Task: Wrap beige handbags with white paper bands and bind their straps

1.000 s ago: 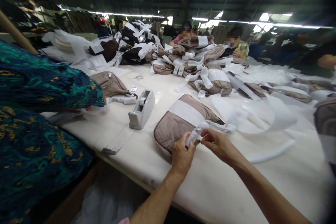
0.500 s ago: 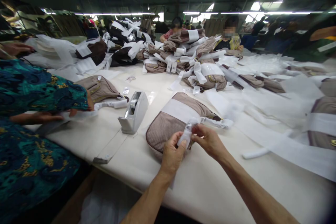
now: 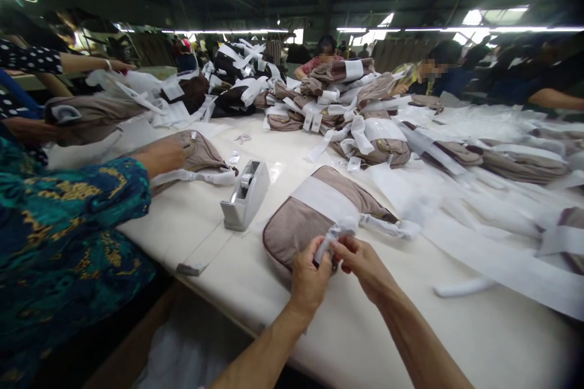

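Observation:
A taupe handbag point(image 3: 294, 225) with dark piping lies on the white table in front of me, a white paper band point(image 3: 326, 200) across its body. White wrapping paper point(image 3: 340, 228) is wound around part of its strap near the lower right edge. My left hand point(image 3: 312, 270) grips this wrapped part between thumb and fingers. Close beside it, my right hand point(image 3: 358, 258) pinches the same wrapping, fingertips almost touching the left ones. Whatever the paper covers is hidden. Another wrapped strap section point(image 3: 387, 225) extends to the right of the bag.
A grey tape dispenser point(image 3: 244, 200) stands left of the bag. At the left, a co-worker's hand point(image 3: 166, 157) is over another taupe bag point(image 3: 203, 152). Wrapped bags are heaped point(image 3: 314, 97) at the back. White paper sheets point(image 3: 497, 249) and a white paper roll point(image 3: 463, 287) lie at right.
Both my hands stay on the wrapped strap, and my right fingertips have moved closer to my left. The co-worker's arm has moved onto the other bag. The view has shifted slightly left.

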A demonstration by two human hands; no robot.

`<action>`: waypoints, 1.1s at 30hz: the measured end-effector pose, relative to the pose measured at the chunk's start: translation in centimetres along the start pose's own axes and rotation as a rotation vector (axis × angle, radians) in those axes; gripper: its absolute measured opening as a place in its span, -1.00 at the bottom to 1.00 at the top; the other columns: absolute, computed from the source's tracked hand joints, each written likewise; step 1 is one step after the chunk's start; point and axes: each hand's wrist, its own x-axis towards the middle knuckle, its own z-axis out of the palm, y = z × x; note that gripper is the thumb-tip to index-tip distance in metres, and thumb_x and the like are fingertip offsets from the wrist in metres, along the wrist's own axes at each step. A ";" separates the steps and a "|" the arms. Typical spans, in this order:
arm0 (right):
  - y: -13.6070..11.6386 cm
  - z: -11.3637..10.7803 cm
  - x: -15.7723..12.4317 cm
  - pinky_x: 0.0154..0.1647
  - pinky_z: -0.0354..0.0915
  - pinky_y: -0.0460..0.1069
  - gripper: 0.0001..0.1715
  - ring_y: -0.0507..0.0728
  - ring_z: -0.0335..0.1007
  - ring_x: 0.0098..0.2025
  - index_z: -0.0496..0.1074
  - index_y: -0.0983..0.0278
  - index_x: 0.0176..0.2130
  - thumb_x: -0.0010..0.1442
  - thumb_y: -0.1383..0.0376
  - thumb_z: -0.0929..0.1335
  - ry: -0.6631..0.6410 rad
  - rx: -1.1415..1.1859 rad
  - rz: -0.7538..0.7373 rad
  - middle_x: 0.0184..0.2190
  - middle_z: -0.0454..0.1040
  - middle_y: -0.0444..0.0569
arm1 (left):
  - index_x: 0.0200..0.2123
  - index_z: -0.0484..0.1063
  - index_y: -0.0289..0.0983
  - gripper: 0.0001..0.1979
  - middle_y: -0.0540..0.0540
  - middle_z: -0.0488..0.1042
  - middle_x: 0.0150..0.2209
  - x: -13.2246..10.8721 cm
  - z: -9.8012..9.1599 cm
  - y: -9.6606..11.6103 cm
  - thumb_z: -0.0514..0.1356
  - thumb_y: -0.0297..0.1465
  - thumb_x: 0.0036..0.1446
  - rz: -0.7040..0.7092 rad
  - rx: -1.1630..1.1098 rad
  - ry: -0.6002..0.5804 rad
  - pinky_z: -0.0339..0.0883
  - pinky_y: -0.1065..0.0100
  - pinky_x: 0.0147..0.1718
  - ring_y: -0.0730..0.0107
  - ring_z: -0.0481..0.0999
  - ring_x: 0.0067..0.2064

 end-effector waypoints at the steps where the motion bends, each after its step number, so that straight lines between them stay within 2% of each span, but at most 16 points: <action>1: -0.2 0.3 0.0 -0.57 0.07 -0.11 -0.53 -0.01 0.16 -0.55 0.39 0.33 -0.41 0.01 -0.05 0.33 -0.029 0.004 -0.003 -0.57 0.31 -0.12 | -0.15 0.37 -0.27 -0.77 -0.06 0.50 -0.28 0.0 0.1 -0.1 0.08 -0.41 0.11 0.025 0.071 0.046 0.31 0.36 -0.25 0.34 0.46 -0.26; 3: -0.4 0.6 -0.3 -0.58 0.10 -0.10 -0.49 0.06 0.25 -0.47 0.40 0.31 -0.36 0.03 -0.08 0.30 -0.025 -0.030 0.006 -0.51 0.35 -0.07 | -0.14 0.37 -0.24 -0.77 -0.06 0.50 -0.23 0.0 0.4 -0.5 0.10 -0.44 0.09 0.099 0.191 0.116 0.30 0.29 -0.18 0.30 0.46 -0.21; 7: -0.3 0.2 -1.3 -0.61 0.05 -0.11 -0.50 0.11 0.28 -0.41 0.39 0.29 -0.31 -0.03 -0.08 0.35 0.255 -0.157 0.017 -0.46 0.38 -0.03 | -0.05 0.27 -0.25 -0.66 -0.09 0.49 -0.24 -0.3 1.1 -0.9 0.15 -0.45 0.06 0.292 0.317 0.210 0.30 0.24 -0.16 0.29 0.45 -0.22; 9: 0.3 -0.2 -1.5 -0.63 0.00 -0.13 -0.50 0.06 0.24 -0.47 0.37 0.29 -0.30 -0.07 -0.05 0.39 0.305 -0.111 0.009 -0.47 0.37 -0.05 | -0.02 0.21 -0.28 -0.59 -0.09 0.48 -0.29 -0.5 1.5 -0.8 0.18 -0.44 0.02 0.332 0.337 0.210 0.31 0.23 -0.17 0.27 0.44 -0.24; 12: 1.4 -0.6 -1.3 -0.67 -0.06 -0.14 -0.42 -0.03 0.10 -0.60 0.36 0.31 -0.21 -0.11 -0.03 0.42 0.189 0.039 -0.007 -0.51 0.34 -0.12 | -0.09 0.22 -0.27 -0.61 -0.05 0.48 -0.33 -0.9 1.7 -0.4 0.21 -0.44 -0.02 0.303 0.314 0.125 0.30 0.24 -0.18 0.27 0.42 -0.25; 15: 2.3 -0.6 -0.6 -0.66 0.00 -0.12 -0.38 -0.04 0.06 -0.62 0.35 0.35 -0.20 -0.14 -0.01 0.44 0.127 0.176 -0.055 -0.56 0.29 -0.17 | -0.19 0.28 -0.24 -0.72 -0.02 0.49 -0.33 -1.2 1.1 0.4 0.22 -0.41 -0.02 0.238 0.274 0.053 0.28 0.25 -0.15 0.30 0.43 -0.25; 19: 3.0 -0.4 0.4 -0.65 0.07 -0.11 -0.42 -0.03 0.10 -0.61 0.37 0.36 -0.25 -0.14 0.01 0.46 0.155 0.242 -0.107 -0.56 0.31 -0.15 | -0.27 0.38 -0.24 -0.80 -0.03 0.49 -0.30 -1.4 -0.3 1.1 0.19 -0.28 0.03 0.186 0.247 0.021 0.24 0.25 -0.14 0.32 0.44 -0.24; 22: 2.9 -0.4 0.6 -0.65 0.08 -0.11 -0.46 -0.03 0.13 -0.61 0.39 0.37 -0.26 -0.13 0.04 0.46 0.168 0.257 -0.115 -0.57 0.32 -0.15 | -0.29 0.43 -0.22 -0.84 -0.02 0.50 -0.33 -1.5 -0.9 1.1 0.16 -0.30 0.07 0.164 0.242 0.009 0.22 0.26 -0.17 0.31 0.44 -0.24; 27: 2.7 -0.4 0.4 -0.67 0.07 -0.11 -0.50 -0.04 0.12 -0.63 0.42 0.39 -0.30 -0.13 0.06 0.47 0.209 0.226 -0.093 -0.59 0.32 -0.16 | -0.38 0.42 -0.27 -0.89 -0.02 0.50 -0.37 -1.3 -0.1 0.8 0.21 -0.36 -0.01 0.133 0.284 0.011 0.18 0.21 -0.15 0.29 0.45 -0.28; 33: 3.4 -1.2 0.5 -0.66 0.07 -0.11 -0.55 -0.03 0.14 -0.64 0.42 0.38 -0.39 -0.11 0.05 0.47 0.257 0.151 -0.046 -0.66 0.30 -0.16 | -0.37 0.38 -0.25 -0.87 0.02 0.50 -0.40 -1.1 1.1 0.2 0.20 -0.40 -0.08 0.085 0.189 0.011 0.15 0.17 -0.10 0.32 0.47 -0.32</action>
